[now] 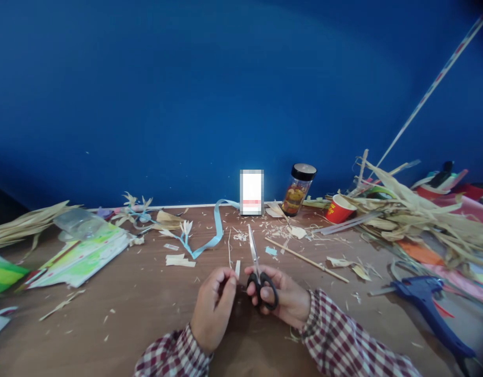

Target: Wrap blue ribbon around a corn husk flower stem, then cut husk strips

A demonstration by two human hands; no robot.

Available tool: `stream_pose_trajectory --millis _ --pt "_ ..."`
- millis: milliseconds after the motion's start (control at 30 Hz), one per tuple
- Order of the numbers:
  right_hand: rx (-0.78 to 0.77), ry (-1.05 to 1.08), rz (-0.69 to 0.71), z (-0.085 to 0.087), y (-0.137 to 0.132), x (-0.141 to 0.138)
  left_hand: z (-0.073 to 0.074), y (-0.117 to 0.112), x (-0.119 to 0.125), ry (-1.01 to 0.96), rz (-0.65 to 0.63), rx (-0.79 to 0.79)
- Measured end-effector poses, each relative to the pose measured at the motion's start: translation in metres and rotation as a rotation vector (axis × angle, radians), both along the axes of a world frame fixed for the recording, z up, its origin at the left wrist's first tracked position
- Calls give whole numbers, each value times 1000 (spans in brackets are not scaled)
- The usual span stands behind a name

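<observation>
My right hand point(283, 296) holds a pair of scissors point(254, 259) by black handles, fingers through the loops. The silver blades point away from me and look closed together. To its left, my left hand point(216, 303) is closed in a pinch, with a short pale strip point(237, 268) standing out at its fingertips. Beyond the hands lie a blue ribbon point(218, 220) and a small husk flower point(185, 233) with a blue stem. More cut pale strips point(180, 260) rest left of the hands. A thin wooden stick point(307, 259) lies to the right.
Scraps litter the brown table point(139, 314). A blue glue gun point(430, 303) and a heap of dried corn husks point(398, 209) are at right. Farther back stand a black-lidded jar point(298, 191) and a red paper cup point(340, 209). Painted paper point(80, 256) lies at left.
</observation>
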State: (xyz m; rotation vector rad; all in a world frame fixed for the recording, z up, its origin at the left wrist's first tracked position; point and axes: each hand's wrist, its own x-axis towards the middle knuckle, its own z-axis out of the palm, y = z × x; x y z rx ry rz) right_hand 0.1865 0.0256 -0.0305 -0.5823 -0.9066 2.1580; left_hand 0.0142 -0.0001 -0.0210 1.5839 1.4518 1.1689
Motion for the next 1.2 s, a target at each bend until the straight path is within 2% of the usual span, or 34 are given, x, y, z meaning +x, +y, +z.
stream_pose_trajectory --millis 233,333,400,533,600,767,867,1200 --pt "-124 120 12 4 0 5 -1 9 -9 21 126 21" --pt "-139 141 6 4 0 5 -2 12 -9 -16 199 128" --pt "-147 145 5 3 0 5 -1 11 -7 1 132 230" --pt "-163 137 -2 3 1 5 4 4 -3 87 -187 325" --pt "-171 126 3 3 2 5 6 3 -2 77 -254 369" --pt "-201 97 20 3 2 5 11 4 -2 56 -331 455" --pt "-223 104 45 3 2 5 14 3 -2 46 -375 447" --pt "-189 121 121 2 0 4 15 -1 1 47 -398 421"
